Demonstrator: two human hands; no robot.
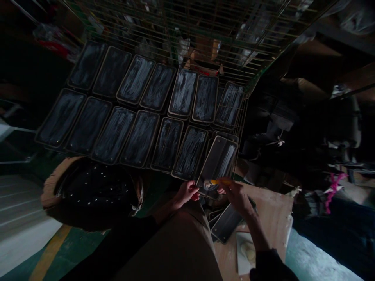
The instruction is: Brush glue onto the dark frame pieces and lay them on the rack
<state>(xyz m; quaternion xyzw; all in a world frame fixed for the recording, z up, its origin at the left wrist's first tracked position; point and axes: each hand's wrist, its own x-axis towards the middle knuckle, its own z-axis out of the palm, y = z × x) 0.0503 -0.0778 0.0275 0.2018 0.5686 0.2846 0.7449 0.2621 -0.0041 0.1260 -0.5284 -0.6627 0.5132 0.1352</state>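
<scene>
A dark rectangular panel (215, 162) with rounded corners lies tilted in front of me, its right part streaked with a whitish coating. My left hand (187, 192) pinches the panel's near left corner between thumb and fingers. Above its near end, my right hand (237, 195) is closed around the yellow-orange handle of a brush (218, 182). The brush's pale tip is over the near end of the panel; in the dim light I cannot tell whether it touches. More uncoated-looking dark panels (228, 224) are stacked below my right forearm.
Two rows of similar streaked panels (140, 138) lie on a wire rack, with wire mesh (211, 23) rising behind. A round container (58, 183) of dark material stands at left. On the right, a wooden board (269, 207) carries a white tray (241, 261) with a pale lump.
</scene>
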